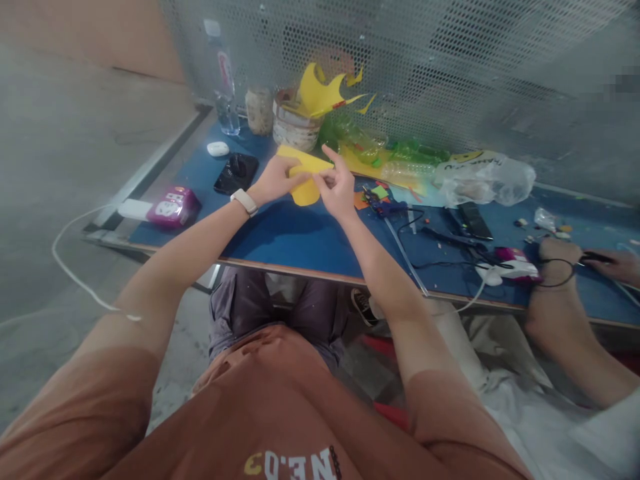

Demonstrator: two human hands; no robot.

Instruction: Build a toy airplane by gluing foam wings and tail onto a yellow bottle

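A piece of yellow paper, curled into a cone or tube, is held just above the near part of the blue table. My left hand grips it from the left, with the thumb lying along its front. On the right edge of the paper, my right hand pinches with thumb and fingertips while the index finger sticks up. Behind the paper stands a pale round pot with cut yellow paper in its top.
A water bottle, jar, white case and black phone stand left, near a purple-and-white box. Green plastic bottles, a plastic bag and a blue glue gun lie right. A co-worker's hands work far right.
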